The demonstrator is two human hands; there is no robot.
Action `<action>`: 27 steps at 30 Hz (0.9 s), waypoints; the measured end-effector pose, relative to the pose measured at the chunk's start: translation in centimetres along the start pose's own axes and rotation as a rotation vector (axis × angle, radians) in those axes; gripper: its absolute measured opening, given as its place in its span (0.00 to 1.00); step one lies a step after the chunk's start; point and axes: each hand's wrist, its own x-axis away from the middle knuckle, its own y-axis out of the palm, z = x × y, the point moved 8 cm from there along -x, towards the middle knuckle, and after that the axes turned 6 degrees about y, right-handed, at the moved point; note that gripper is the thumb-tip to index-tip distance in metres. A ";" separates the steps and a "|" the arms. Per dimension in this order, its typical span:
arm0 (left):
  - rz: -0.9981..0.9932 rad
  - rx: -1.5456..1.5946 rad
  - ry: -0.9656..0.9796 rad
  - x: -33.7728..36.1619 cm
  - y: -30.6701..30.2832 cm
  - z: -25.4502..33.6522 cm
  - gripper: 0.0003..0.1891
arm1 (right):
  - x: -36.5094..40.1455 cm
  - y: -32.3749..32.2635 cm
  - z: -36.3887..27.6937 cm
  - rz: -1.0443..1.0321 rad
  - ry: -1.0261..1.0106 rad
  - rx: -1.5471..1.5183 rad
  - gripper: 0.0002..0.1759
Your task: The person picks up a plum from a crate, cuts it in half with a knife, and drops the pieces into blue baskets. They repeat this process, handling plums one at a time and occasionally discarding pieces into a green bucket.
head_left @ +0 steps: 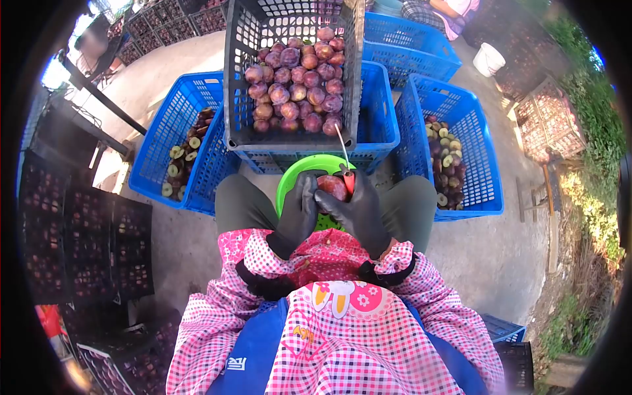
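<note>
My left hand, in a black glove, is closed around the left side of a dark red plum. Also gloved in black, my right hand grips the red handle of a small knife, its thin blade pointing up and away from me. The thumb of that hand lies against the plum. Both hands are over a bright green basin between my knees. Just beyond it, a black crate full of whole plums is tilted toward me on a blue crate.
On my left stands a blue crate with cut plums; on my right, another blue crate holds more. A white bucket sits farther right. Stacked dark crates line the left side. Another person is at the top.
</note>
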 end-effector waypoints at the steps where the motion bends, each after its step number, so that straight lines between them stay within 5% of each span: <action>1: 0.035 -0.011 -0.016 0.0 -0.1 -0.9 0.30 | -0.1 0.4 0.7 -0.004 -0.002 -0.231 0.36; 2: 0.079 -0.029 -0.027 -0.2 -0.6 -1.4 0.30 | -0.3 1.0 0.9 -0.017 -0.009 -0.469 0.35; 5: 0.106 0.010 -0.104 -0.4 -0.5 -2.1 0.29 | 0.1 0.4 -0.7 -0.012 0.011 -0.241 0.33; 7: 0.133 0.079 -0.257 -0.4 -0.4 -0.1 0.27 | -0.3 1.8 1.7 -0.032 0.050 -0.356 0.32; 11: -0.116 0.730 -0.547 1.0 2.7 -0.3 0.22 | 0.9 -0.8 -2.2 0.136 -0.284 -0.022 0.30; 13: 0.097 0.659 -0.629 0.7 3.2 1.6 0.21 | 0.9 -0.6 -2.7 0.108 -0.325 0.096 0.32; 14: -0.307 0.374 -0.244 0.9 1.5 0.8 0.19 | 0.8 -0.5 -3.0 0.084 -0.375 0.115 0.32; 17: -0.479 0.287 -0.516 1.5 1.6 2.3 0.19 | 0.9 -0.2 -4.2 -0.009 -0.430 0.099 0.32; 21: -0.422 0.378 0.045 2.0 1.7 5.5 0.20 | 1.1 0.7 -4.0 -0.124 -0.407 0.231 0.33; 22: -0.423 0.541 -0.120 2.0 2.0 3.7 0.23 | 1.0 0.7 -4.4 -0.122 -0.450 0.283 0.34; 23: -0.182 0.442 -0.116 3.1 0.4 -1.4 0.28 | 0.9 0.5 -4.6 -0.119 -0.485 0.259 0.34; 25: -0.302 0.919 -0.414 2.7 1.5 -0.3 0.21 | 0.7 1.0 -4.8 -0.196 -0.540 0.224 0.34; 27: -0.458 0.778 -0.511 3.3 1.7 -1.4 0.22 | 0.8 1.1 -5.4 -0.237 -0.608 0.271 0.34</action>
